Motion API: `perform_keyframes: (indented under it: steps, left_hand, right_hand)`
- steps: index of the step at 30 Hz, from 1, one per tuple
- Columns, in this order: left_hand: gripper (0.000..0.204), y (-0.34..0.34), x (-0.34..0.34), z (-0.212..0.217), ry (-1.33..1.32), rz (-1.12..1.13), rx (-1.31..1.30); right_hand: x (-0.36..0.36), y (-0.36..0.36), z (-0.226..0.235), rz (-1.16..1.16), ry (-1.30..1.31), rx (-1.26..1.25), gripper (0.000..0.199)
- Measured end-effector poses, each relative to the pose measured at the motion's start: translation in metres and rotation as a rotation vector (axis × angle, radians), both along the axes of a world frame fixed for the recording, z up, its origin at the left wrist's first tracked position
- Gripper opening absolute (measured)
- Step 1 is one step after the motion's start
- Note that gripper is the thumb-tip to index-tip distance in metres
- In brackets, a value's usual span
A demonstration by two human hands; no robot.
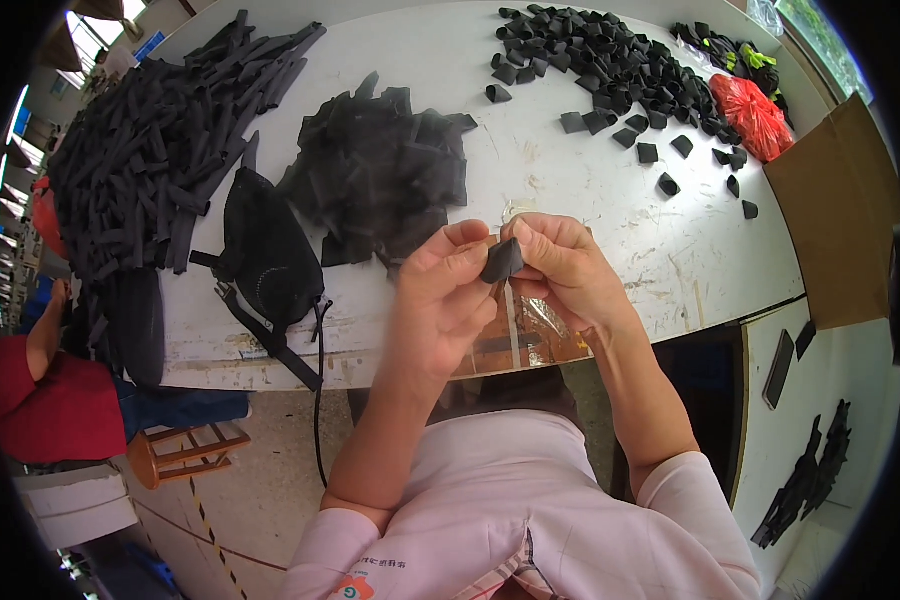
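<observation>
Between my hands, over the front edge of the white table (690, 280), is a small piece of black fabric (503, 261), folded over on itself. My left hand (438, 295) pinches one side of it between thumb and fingers. The other side is pinched by my right hand (562, 262). Just beyond my left hand lies a loose heap of flat black fabric pieces (380, 165). Farther off at the right is a spread pile of small folded black loops (610, 65), similar to the piece I hold.
A large mound of black strips (140, 150) covers the table's left. Beside it lies a black padded item with straps (270, 250) and a cord. A red plastic bag (750, 115) and cardboard box (840, 210) stand right. A phone (779, 370) lies nearby; a seated person (55, 400) is left.
</observation>
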State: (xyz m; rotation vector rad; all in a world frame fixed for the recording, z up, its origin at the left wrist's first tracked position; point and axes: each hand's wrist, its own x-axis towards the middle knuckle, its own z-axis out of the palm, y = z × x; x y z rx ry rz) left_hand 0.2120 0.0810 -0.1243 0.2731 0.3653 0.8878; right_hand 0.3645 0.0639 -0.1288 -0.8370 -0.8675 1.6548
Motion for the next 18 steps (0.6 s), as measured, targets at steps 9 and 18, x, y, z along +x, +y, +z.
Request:
perform_keyframes:
  steps: [9, 18]
  left_hand:
    - [0.033, 0.002, 0.010, 0.016, 0.824, 0.516, 1.106]
    - [0.006, -0.001, 0.006, 0.007, 0.256, 0.417, 0.670]
  right_hand:
    - [-0.006, -0.017, 0.011, -0.594, -0.606, 0.500, 0.028]
    - [-0.016, -0.021, 0.025, -0.480, -0.613, 0.548, 0.027]
